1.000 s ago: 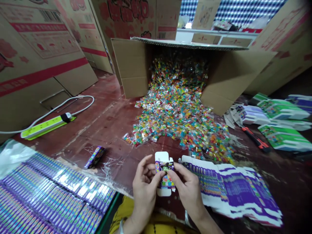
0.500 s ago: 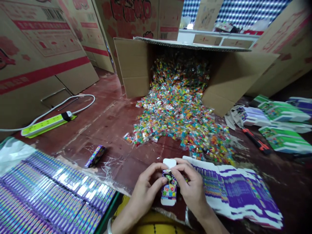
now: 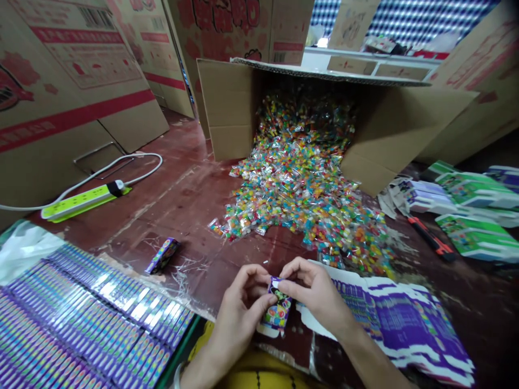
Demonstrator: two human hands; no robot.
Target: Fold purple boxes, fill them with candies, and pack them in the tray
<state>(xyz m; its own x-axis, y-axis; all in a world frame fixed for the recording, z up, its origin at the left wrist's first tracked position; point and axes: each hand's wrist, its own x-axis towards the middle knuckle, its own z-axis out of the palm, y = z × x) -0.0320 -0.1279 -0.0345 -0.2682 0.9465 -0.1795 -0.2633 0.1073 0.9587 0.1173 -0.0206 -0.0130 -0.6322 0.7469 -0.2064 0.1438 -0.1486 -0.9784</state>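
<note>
A small purple box (image 3: 278, 310) is held upright between both hands near the table's front edge. My left hand (image 3: 243, 308) grips its left side with thumb and fingers. At the box's top edge, my right hand (image 3: 312, 289) is closed on it with thumb and index finger. The top looks folded down, while a white flap shows at the bottom. Flat purple cartons (image 3: 401, 319) lie fanned out beside my right hand. Beyond the hands spreads a heap of clear packets of coloured candy (image 3: 292, 189), spilling from a cardboard box (image 3: 231, 111).
Rows of filled purple boxes (image 3: 89, 319) lie in a tray at the lower left. One purple box (image 3: 162, 255) lies alone nearby. A yellow-green power strip (image 3: 83, 201) is farther left. At right are an orange-black cutter (image 3: 432, 237) and green cartons (image 3: 478, 235).
The white flap at the top of the held box has been folded down. My right hand has shifted slightly at the box's top. The camera view has moved slightly.
</note>
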